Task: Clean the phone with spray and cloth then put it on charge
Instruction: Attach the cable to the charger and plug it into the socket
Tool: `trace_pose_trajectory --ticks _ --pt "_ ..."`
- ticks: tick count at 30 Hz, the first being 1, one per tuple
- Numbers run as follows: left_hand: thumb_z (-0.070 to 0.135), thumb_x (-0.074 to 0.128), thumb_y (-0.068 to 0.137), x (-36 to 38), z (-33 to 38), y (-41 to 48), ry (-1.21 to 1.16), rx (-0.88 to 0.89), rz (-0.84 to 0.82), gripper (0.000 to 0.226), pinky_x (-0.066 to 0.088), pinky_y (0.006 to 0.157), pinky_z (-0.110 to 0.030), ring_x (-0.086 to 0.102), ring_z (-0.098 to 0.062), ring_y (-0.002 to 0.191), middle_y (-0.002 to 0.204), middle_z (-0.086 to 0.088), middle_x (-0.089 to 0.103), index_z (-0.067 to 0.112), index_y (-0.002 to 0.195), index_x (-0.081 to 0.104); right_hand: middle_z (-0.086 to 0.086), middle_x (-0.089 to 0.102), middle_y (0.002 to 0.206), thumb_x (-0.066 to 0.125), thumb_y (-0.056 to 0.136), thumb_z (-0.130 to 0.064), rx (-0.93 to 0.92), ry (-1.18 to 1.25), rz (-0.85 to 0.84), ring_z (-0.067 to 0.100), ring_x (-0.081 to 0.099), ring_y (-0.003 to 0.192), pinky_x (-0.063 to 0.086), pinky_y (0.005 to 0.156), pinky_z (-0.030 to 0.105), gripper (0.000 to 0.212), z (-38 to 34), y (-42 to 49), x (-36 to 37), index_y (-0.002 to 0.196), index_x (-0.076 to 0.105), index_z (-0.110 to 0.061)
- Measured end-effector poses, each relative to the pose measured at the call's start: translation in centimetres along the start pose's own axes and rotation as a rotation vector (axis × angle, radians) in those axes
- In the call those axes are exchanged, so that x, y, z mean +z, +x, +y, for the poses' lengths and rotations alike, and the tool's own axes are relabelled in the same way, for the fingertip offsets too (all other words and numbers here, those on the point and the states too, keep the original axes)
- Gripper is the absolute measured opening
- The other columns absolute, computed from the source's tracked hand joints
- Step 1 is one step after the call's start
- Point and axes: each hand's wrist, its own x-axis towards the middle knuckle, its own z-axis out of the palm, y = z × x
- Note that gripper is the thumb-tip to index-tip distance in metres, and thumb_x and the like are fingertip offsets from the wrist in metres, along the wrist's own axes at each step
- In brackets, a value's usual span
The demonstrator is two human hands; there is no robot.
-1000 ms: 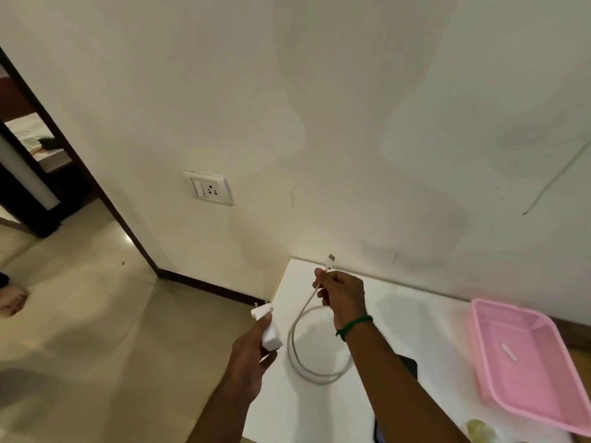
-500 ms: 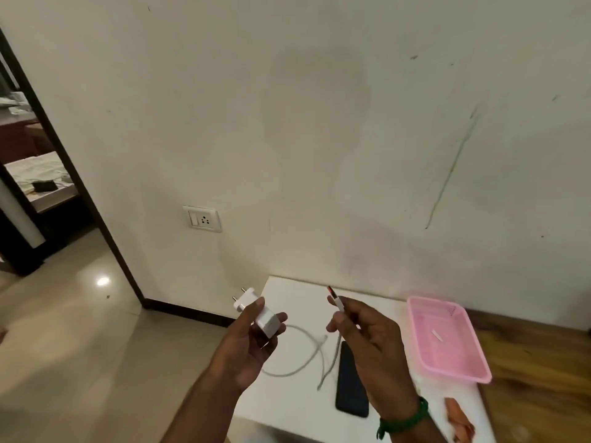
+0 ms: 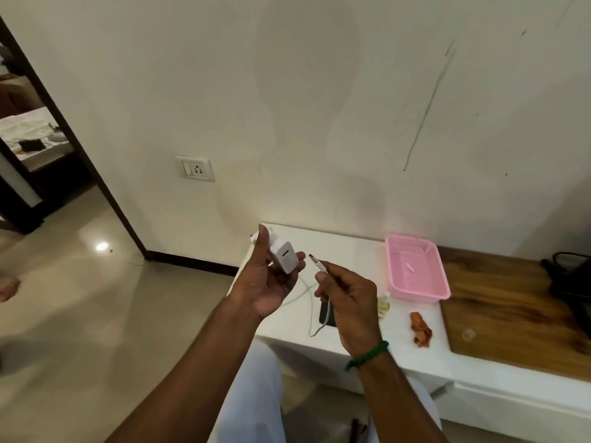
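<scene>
Now the left hand (image 3: pixel 265 282) curls round the charger adapter (image 3: pixel 284 259), its port turned toward the cable plug (image 3: pixel 315 259), which the right hand (image 3: pixel 348 295) pinches at the adapter's 3 o'clock; half a second ago the hands were wider apart, the plug upright; mating looks imminent; the phone (image 3: pixel 327 316) lies on the table (image 3: pixel 351 251) at the plug's 6 o'clock.

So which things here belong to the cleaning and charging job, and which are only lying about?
For the job: charger, cable, phone, spray bottle, cloth, wall socket.
Lying about: pink basket, wooden board, black bag.
</scene>
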Motion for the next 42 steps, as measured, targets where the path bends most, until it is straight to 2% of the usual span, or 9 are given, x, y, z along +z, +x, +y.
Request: trace_pose_trajectory --ticks 6,10,13,16,21,24,29,35,42 --pt "0.070 0.068 0.053 1.1 0.2 -0.7 -0.047 0.008 -0.006 0.076 0.060 0.063 -0.027 0.070 -0.023 0.071 0.081 -0.015 0.073 0.012 0.102 0.060 -0.011 0.066 0.064 0.066 0.084 -0.012 -0.089 -0.095 -0.082 0.001 0.050 0.057 0.045 0.059 0.017 0.031 -1.0 0.4 0.7 0.094 0.070 -0.041" --pt "0.069 0.066 0.055 1.5 1.0 -0.8 -0.020 0.052 -0.012 0.077 0.058 0.072 -0.029 0.071 -0.022 0.071 0.075 -0.013 0.072 0.011 0.105 0.061 -0.004 0.066 0.072 0.064 0.086 -0.018 -0.134 -0.147 -0.151 0.006 0.051 0.065 0.042 0.064 0.021 0.028 -1.7 0.9 1.1 0.104 0.066 -0.041" --pt "0.069 0.064 0.056 1.6 1.6 -0.8 0.054 0.087 -0.008 0.075 0.057 0.062 -0.025 0.069 -0.020 0.068 0.079 -0.014 0.072 0.013 0.106 0.062 -0.004 0.063 0.066 0.065 0.086 -0.019 -0.189 -0.176 -0.127 0.010 0.054 0.063 0.045 0.061 0.024 0.031 -2.0 1.1 1.4 0.090 0.069 -0.050" --pt "0.068 0.066 0.057 1.5 1.7 -0.7 0.061 0.117 -0.016 0.068 0.051 0.066 -0.025 0.062 -0.018 0.070 0.082 -0.009 0.067 0.016 0.101 0.064 0.003 0.067 0.069 0.068 0.083 -0.021 -0.177 -0.163 -0.069 0.018 0.060 0.066 0.050 0.064 0.029 0.029 -2.2 1.2 1.9 0.080 0.071 -0.050" --pt "0.067 0.063 0.060 1.4 1.7 -0.5 0.133 0.177 -0.017 0.055 0.040 0.055 -0.021 0.057 -0.012 0.056 0.074 0.000 0.068 0.026 0.096 0.063 -0.011 0.067 0.063 0.070 0.082 -0.018 -0.094 -0.073 -0.023 0.001 0.056 0.057 0.044 0.057 0.014 0.025 -1.7 1.0 2.3 0.078 0.073 -0.043" --pt "0.063 0.063 0.064 1.3 1.6 -0.5 0.169 0.199 0.043 0.057 0.038 0.055 -0.024 0.063 -0.015 0.063 0.078 -0.001 0.070 0.022 0.103 0.063 -0.012 0.062 0.056 0.069 0.082 -0.017 -0.054 -0.051 0.024 0.001 0.049 0.054 0.042 0.057 0.019 0.019 -1.4 0.9 2.3 0.079 0.075 -0.034" --pt "0.057 0.066 0.067 1.7 1.6 -0.5 0.180 0.217 0.055 0.059 0.036 0.054 -0.025 0.065 -0.014 0.057 0.089 -0.006 0.068 0.018 0.111 0.062 -0.012 0.056 0.050 0.069 0.082 -0.018 -0.042 -0.071 0.056 0.002 0.046 0.053 0.043 0.059 0.025 0.011 -1.2 1.1 2.3 0.079 0.076 -0.026" --pt "0.054 0.066 0.070 2.1 1.4 -0.7 0.227 0.239 0.028 0.051 0.033 0.054 -0.026 0.067 -0.016 0.056 0.082 -0.005 0.072 0.019 0.107 0.060 -0.013 0.055 0.049 0.069 0.083 -0.018 -0.031 -0.066 0.069 0.002 0.044 0.052 0.041 0.057 0.025 0.010 -1.1 1.4 2.1 0.080 0.076 -0.023" --pt "0.053 0.065 0.074 2.0 1.6 -0.8 0.316 0.307 0.015 0.045 0.035 0.049 -0.022 0.068 -0.017 0.058 0.080 -0.003 0.074 0.018 0.102 0.060 -0.013 0.055 0.046 0.069 0.083 -0.018 -0.020 -0.068 0.095 0.002 0.044 0.050 0.041 0.054 0.021 0.021 -1.0 1.4 2.3 0.070 0.073 -0.034"
